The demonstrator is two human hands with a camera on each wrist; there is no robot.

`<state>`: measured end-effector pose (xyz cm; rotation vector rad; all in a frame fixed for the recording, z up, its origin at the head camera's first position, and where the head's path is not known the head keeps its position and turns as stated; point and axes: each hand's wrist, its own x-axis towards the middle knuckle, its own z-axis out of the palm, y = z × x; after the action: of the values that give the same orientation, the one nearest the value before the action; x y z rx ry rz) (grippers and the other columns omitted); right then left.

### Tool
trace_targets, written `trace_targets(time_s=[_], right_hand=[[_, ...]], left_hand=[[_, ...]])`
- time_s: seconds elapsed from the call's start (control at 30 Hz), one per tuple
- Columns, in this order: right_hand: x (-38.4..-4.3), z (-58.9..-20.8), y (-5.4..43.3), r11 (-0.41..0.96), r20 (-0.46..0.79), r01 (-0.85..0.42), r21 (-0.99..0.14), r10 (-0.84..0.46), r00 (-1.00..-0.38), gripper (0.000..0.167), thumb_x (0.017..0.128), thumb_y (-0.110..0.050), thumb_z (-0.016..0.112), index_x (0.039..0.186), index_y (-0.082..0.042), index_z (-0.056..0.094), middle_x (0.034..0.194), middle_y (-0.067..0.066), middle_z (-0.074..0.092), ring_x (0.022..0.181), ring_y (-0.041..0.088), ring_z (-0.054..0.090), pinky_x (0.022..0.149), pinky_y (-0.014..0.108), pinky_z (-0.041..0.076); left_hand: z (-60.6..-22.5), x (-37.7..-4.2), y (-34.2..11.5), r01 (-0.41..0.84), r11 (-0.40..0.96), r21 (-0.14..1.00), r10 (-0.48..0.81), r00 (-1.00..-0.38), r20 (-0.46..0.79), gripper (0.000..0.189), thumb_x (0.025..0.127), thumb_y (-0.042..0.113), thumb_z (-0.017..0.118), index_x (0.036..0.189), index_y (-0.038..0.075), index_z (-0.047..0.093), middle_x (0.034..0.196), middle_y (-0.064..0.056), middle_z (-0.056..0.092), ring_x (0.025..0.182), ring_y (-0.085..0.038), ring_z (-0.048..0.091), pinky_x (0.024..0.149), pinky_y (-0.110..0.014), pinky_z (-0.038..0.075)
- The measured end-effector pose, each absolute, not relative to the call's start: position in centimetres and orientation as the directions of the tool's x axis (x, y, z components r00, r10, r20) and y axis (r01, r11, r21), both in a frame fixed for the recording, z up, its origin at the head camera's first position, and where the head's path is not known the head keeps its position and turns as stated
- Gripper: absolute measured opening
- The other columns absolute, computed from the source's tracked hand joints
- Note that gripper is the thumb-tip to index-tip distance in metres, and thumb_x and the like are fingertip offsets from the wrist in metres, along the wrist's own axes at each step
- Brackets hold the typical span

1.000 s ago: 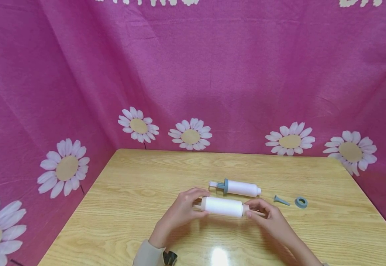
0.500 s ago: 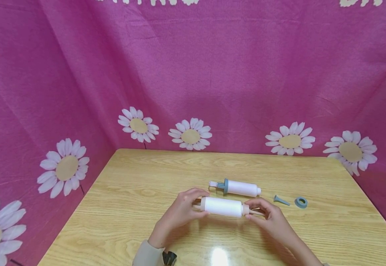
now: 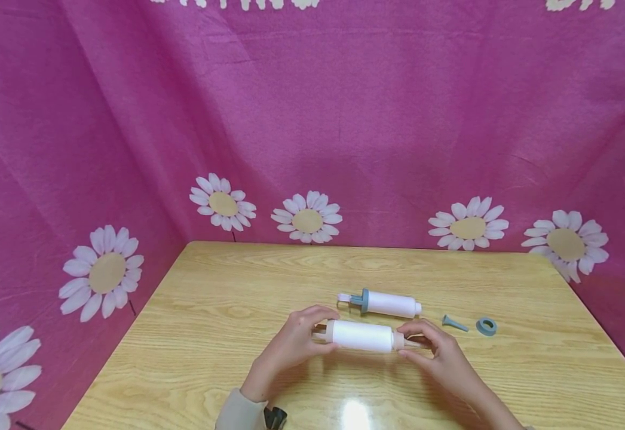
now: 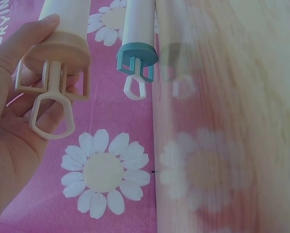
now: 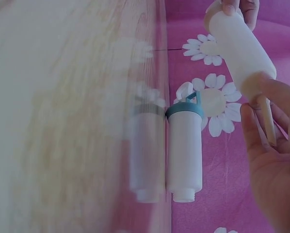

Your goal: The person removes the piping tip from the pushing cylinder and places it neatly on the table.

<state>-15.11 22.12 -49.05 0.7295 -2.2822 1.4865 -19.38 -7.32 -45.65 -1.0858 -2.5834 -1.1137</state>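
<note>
A white icing syringe (image 3: 363, 336) with beige end parts is held level between both hands, close over the table. My left hand (image 3: 293, 337) grips its beige plunger end, thumb and fingers around the flanged cap (image 4: 57, 51). The plunger's ring handle (image 4: 37, 116) hangs below that cap in the left wrist view. At the other end my right hand (image 3: 440, 356) pinches the beige collar with thumb and fingertips. A slim beige nozzle (image 5: 268, 124) runs from this collar into the curve of the right hand. The fingers cover part of the collar.
A second white syringe (image 3: 390, 303) with a teal cap lies just behind the held one. To its right are a small teal nozzle (image 3: 455, 323) and a teal ring (image 3: 486, 326). A pink curtain (image 3: 339, 119) with daisies surrounds the wooden table (image 3: 210, 286).
My right thumb and fingertips have shifted slightly around the collar, so more of the collar and nozzle shows. The left hand keeps its grip. The head view has moved very slightly.
</note>
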Motion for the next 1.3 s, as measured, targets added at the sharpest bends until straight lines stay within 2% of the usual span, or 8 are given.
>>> trace_targets(time_s=[0.1,0.17,0.33,0.57,0.77,0.97,1.13,1.3], right_hand=[[-15.2,-49.0,22.1,0.299,0.538,-0.592,-0.748,-0.250,-0.805,0.035,0.074,0.009,0.077,0.106,-0.001,0.064,0.108,-0.003,0.065,0.103,-0.008,0.059,0.083,0.014,0.056],[-15.2,-49.0,22.1,0.286,0.533,-0.589,-0.756,-0.252,-0.807,0.036,0.075,0.009,0.076,0.107,0.000,0.063,0.108,-0.006,0.065,0.102,-0.008,0.060,0.084,0.014,0.056],[-15.1,-48.7,22.1,0.304,0.466,-0.525,-0.795,-0.250,-0.849,0.038,0.078,0.004,0.076,0.114,-0.001,0.062,0.112,-0.013,0.064,0.103,-0.008,0.060,0.087,0.012,0.054],[-14.7,-48.0,22.1,0.390,0.249,-0.309,-0.868,-0.198,-0.948,0.027,0.096,-0.011,0.061,0.121,-0.001,0.063,0.115,0.010,0.068,0.101,-0.010,0.058,0.086,0.015,0.053],[-14.7,-47.9,22.0,0.422,0.164,-0.232,-0.876,-0.191,-0.968,0.024,0.097,-0.018,0.061,0.117,-0.007,0.067,0.113,0.011,0.071,0.099,-0.008,0.061,0.084,0.016,0.054],[-14.8,-48.3,22.1,0.419,0.224,-0.297,-0.858,-0.216,-0.951,0.020,0.093,-0.015,0.066,0.113,-0.011,0.068,0.104,0.003,0.073,0.096,-0.004,0.064,0.084,0.016,0.055],[-14.9,-48.6,22.2,0.413,0.323,-0.393,-0.821,-0.232,-0.918,0.023,0.091,-0.011,0.068,0.114,-0.012,0.067,0.105,-0.001,0.072,0.097,-0.005,0.064,0.085,0.013,0.054],[-15.0,-48.8,22.2,0.391,0.359,-0.430,-0.814,-0.244,-0.901,0.024,0.089,-0.008,0.069,0.113,-0.010,0.067,0.105,-0.004,0.071,0.097,-0.006,0.063,0.084,0.013,0.054]], left_hand=[[-45.7,-19.4,-7.3,0.657,0.475,0.586,0.566,-0.737,0.368,0.043,0.076,0.014,0.083,0.115,0.006,0.067,0.122,-0.011,0.068,0.107,-0.022,0.068,0.089,-0.023,0.058],[-45.7,-19.5,-7.3,0.655,0.480,0.583,0.565,-0.740,0.366,0.043,0.076,0.014,0.083,0.115,0.006,0.067,0.122,-0.010,0.068,0.107,-0.021,0.068,0.089,-0.024,0.058],[-45.8,-19.6,-7.4,0.658,0.484,0.576,0.564,-0.738,0.369,0.044,0.076,0.013,0.083,0.115,0.004,0.067,0.122,-0.010,0.068,0.106,-0.021,0.069,0.089,-0.026,0.059],[-45.7,-19.6,-7.4,0.665,0.477,0.575,0.562,-0.734,0.382,0.045,0.075,0.014,0.084,0.115,0.004,0.067,0.121,-0.009,0.069,0.105,-0.020,0.069,0.089,-0.027,0.059],[-45.6,-19.5,-7.4,0.664,0.485,0.569,0.565,-0.734,0.376,0.044,0.075,0.015,0.084,0.115,0.007,0.067,0.121,-0.008,0.069,0.105,-0.019,0.069,0.090,-0.024,0.058],[-45.5,-19.4,-7.5,0.659,0.492,0.569,0.565,-0.739,0.367,0.044,0.076,0.015,0.084,0.115,0.007,0.067,0.120,-0.007,0.069,0.105,-0.018,0.068,0.090,-0.025,0.058],[-45.7,-19.4,-7.5,0.654,0.494,0.573,0.565,-0.743,0.360,0.043,0.076,0.015,0.084,0.115,0.007,0.067,0.121,-0.007,0.068,0.106,-0.019,0.068,0.090,-0.026,0.058],[-45.8,-19.4,-7.6,0.655,0.487,0.578,0.564,-0.741,0.365,0.044,0.076,0.015,0.084,0.115,0.007,0.067,0.121,-0.007,0.068,0.106,-0.019,0.068,0.090,-0.026,0.058]])
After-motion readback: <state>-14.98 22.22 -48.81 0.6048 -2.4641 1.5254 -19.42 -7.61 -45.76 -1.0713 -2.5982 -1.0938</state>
